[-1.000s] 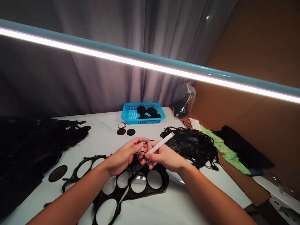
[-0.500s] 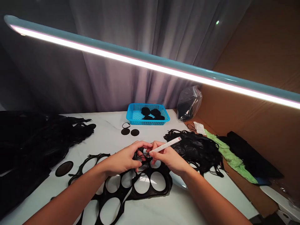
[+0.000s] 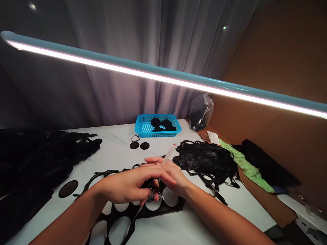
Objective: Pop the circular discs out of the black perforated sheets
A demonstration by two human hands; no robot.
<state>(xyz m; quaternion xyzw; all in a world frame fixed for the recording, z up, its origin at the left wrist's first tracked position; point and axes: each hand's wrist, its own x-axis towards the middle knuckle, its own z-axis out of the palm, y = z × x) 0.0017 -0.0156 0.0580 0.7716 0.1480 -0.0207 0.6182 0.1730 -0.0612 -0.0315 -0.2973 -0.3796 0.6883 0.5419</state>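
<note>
My left hand (image 3: pixel 133 182) is closed, with thin black loops of material (image 3: pixel 155 194) between its thumb and fingers. Its fingers lie across the back of my right hand (image 3: pixel 175 173). A slim white stick (image 3: pixel 168 154) with a red mark at its tip, smeared by motion, rises from my right hand; its lower end and the right fingertips are partly hidden. Under both hands spreads a black sheet (image 3: pixel 153 213) full of round cut-out holes on the white table (image 3: pixel 158 231). Two black discs (image 3: pixel 144 145) and a thin black ring (image 3: pixel 135 138) lie beyond.
A blue basket (image 3: pixel 158 133) with black pieces stands at the back, beside a clear plastic bag (image 3: pixel 201 112). Black scraps (image 3: pixel 206 161) are heaped on the right, more black material (image 3: pixel 33 170) on the left. One larger disc (image 3: pixel 68 189) lies nearer. A lamp bar (image 3: pixel 163 75) crosses above.
My left hand has slid over my right hand, and the white stick has swung from slanting right to more upright. A black strip now shows right of my right wrist. The view has shifted slightly.
</note>
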